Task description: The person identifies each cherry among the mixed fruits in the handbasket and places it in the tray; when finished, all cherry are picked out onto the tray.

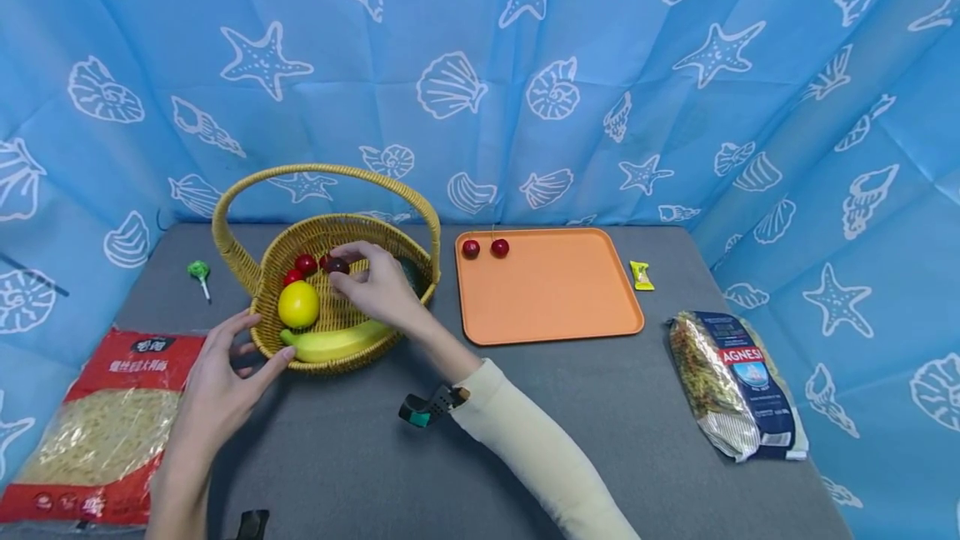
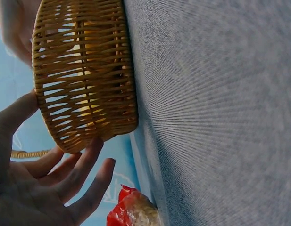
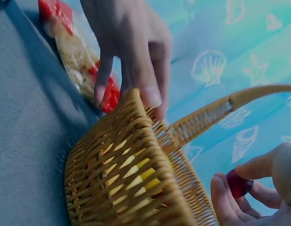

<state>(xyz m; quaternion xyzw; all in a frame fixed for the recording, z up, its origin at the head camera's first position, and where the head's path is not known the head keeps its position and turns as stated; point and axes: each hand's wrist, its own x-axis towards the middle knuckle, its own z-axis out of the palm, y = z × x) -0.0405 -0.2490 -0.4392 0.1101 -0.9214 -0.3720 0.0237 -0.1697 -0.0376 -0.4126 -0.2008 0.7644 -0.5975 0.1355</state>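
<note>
My right hand (image 1: 378,286) pinches a dark red cherry (image 3: 239,183) between thumb and fingers, above the inside of the wicker basket (image 1: 258,307). At the basket's near left side, my left hand (image 1: 225,373) holds the rim, with the thumb at the edge and the fingers against the outer wall (image 2: 86,84). Inside the basket lie a yellow lemon-like fruit (image 1: 298,304), a banana (image 1: 333,343) along the near side, and several red cherries (image 1: 305,264). A dark green item (image 1: 410,275) is partly hidden behind the right hand.
Two cherries (image 1: 499,247) lie at the back left of an orange tray (image 1: 555,298). Right of it are a yellow wrapped candy (image 1: 641,275) and a pasta bag (image 1: 738,386). A green lollipop (image 1: 198,270) and red pasta bag (image 1: 112,423) lie left. The basket's tall handle (image 1: 330,168) arches overhead.
</note>
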